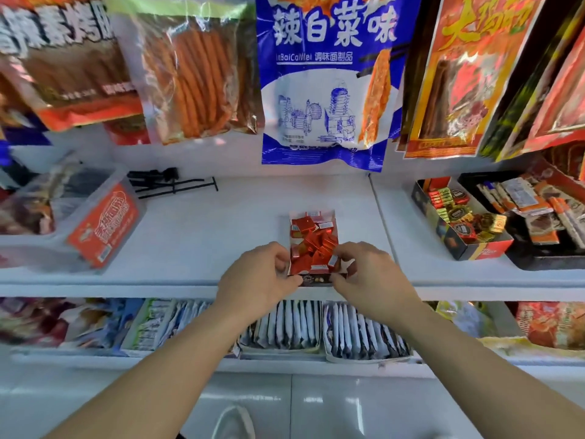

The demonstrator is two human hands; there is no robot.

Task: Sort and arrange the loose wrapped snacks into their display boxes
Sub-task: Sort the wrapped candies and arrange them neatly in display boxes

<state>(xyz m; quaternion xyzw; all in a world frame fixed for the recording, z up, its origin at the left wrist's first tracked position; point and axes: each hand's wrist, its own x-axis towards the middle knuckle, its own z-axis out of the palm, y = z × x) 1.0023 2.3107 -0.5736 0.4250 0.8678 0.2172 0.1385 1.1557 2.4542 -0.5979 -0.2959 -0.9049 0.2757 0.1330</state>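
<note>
1. While the wide white shelf (202,223) carries every box in play, a lower level beneath it holds upright rows of white sachets (285,324).
2. Above hangs a large blue-and-white plastic bag (323,83) printed "辣白菜味" and "调味面制品". The tall orange bag (468,74) to its right has yellow characters too warped to read.
3. At the left end lies a clear plastic tub with an orange label (104,226); its print is blurred.
4. Well to the right stands an open cardboard box of mixed red and gold wrapped sweets (481,248), just beside a black tray (538,264).
5. The left hand (262,277) and the right hand (370,274) sit close together, fingers curled round the two front corners of one box. I cannot tell whether the right fingertips also nip a loose piece.
6. That small cardboard display box with a dark front panel (316,279) rests mid-shelf at the front edge. Its front lettering is too small to read.
7. Inside, small red foil-wrapped snacks (313,245) lie heaped at odd angles, touching one another.
8. The step looks like squaring this filled box on the shelf. The next move likely calls for steadying it with one hand and laying the jumbled pieces flat in rows.
</note>
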